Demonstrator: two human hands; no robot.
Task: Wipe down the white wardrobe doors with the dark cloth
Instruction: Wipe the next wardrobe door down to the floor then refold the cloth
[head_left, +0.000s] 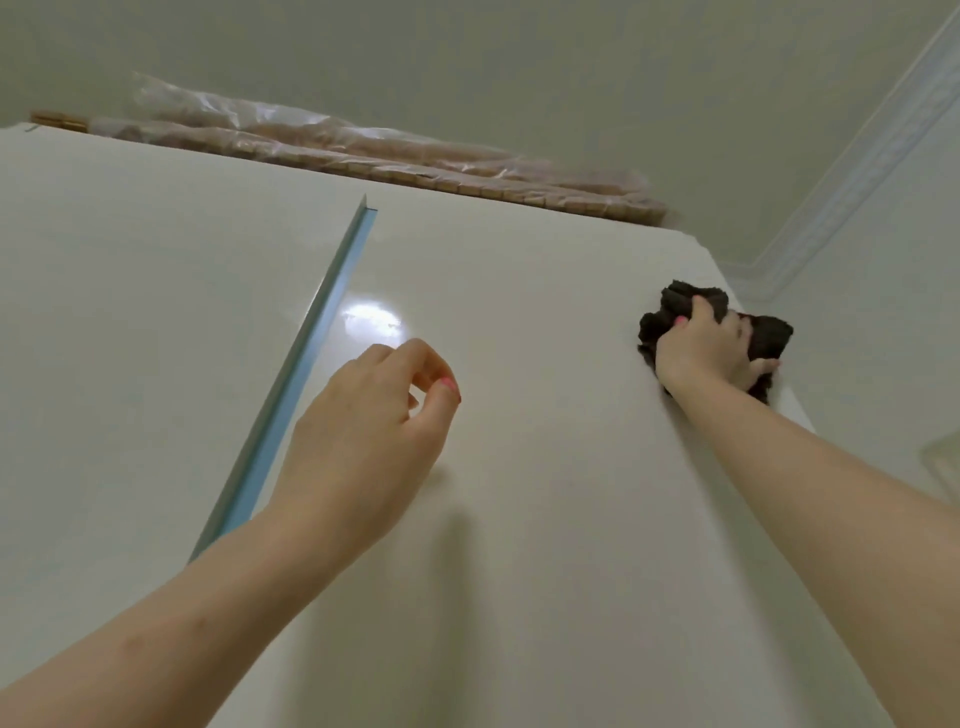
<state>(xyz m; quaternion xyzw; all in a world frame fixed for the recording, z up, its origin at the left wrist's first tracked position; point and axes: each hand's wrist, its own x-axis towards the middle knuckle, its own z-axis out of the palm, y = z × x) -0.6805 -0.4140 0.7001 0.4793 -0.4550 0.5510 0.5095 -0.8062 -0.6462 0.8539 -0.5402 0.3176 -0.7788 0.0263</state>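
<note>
Dark cloth (769, 338) sits bunched under the right hand (711, 348), seemingly pressed near the wardrobe door's (519, 415) right edge; left hand (363, 441) hovers loosely curled, empty. Overreaching could slide it off.

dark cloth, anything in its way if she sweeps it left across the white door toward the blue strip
Nothing lies on the white wardrobe door between the crumpled dark cloth under the right hand and the pale blue edge strip. Only the empty left hand is raised before that stretch.
</note>
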